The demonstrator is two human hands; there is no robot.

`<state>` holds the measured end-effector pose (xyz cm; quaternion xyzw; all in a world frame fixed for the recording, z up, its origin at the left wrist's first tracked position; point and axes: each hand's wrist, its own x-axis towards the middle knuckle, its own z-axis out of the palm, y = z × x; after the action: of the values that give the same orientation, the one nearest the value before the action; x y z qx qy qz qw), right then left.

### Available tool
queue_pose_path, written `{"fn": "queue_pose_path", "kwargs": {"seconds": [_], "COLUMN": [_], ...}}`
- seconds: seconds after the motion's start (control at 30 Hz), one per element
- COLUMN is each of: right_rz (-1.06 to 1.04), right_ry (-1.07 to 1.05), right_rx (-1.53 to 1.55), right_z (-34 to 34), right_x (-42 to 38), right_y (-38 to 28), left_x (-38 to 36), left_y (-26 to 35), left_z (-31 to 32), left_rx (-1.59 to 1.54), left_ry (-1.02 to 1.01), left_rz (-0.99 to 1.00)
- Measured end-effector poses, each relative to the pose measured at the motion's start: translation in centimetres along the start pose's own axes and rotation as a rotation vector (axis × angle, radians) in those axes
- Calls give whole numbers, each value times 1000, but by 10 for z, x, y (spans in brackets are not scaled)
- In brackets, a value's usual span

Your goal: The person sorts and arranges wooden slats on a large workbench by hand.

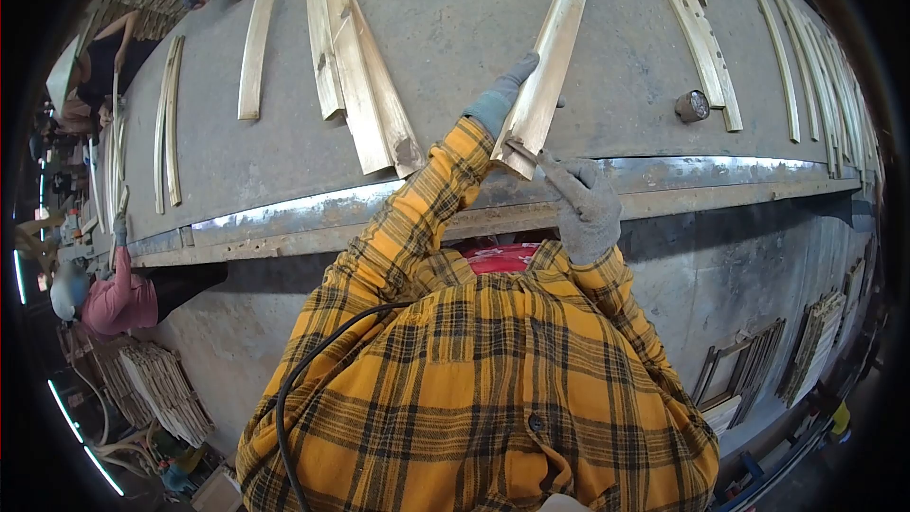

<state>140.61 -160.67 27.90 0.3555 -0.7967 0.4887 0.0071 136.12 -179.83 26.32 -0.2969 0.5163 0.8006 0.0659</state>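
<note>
My left hand [505, 95], in a grey-green glove, grips a long pale wooden strip [555, 52] from its left side, with fingertips showing past the right edge. The strip slants over the table, its near end by the table's front edge. A dark patch [519, 147] covers part of that near end. My right hand [586, 209], in a grey glove, is at this end with the index finger stretched toward the patch and the other fingers curled. Something thin and dark lies at its fingertip; I cannot make out what it is.
More wooden strips [355, 76] lie left on the grey table [445, 19], others [687, 24] right. A small round tin [692, 106] stands at right. A metal edge [682, 169] runs along the front. Co-workers [114, 303] are at left; stacked frames [813, 346] stand on the floor.
</note>
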Motion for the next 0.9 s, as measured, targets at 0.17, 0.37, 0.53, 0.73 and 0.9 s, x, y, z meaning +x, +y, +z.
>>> {"fn": "queue_pose_path", "kwargs": {"seconds": [0.17,0.37,0.53,0.73,0.9], "right_rz": [-145,-141,-127,-140,3], "right_ry": [97,137,88,-58,4], "right_rx": [-94,-268,-157,-175,5], "right_z": [1,-3,-4,-19,-15], "right_x": [0,11,4,0,3], "right_y": [-1,7,2,-24,-16], "left_x": [7,14,15,14,6], "left_y": [-5,4,5,7,8], "left_z": [-1,5,6,8,14], "left_rx": [-28,-63,-60,-22,14], "left_ry": [-72,-56,-97,-103,-73], "left_rz": [33,17,-2,5,2]}}
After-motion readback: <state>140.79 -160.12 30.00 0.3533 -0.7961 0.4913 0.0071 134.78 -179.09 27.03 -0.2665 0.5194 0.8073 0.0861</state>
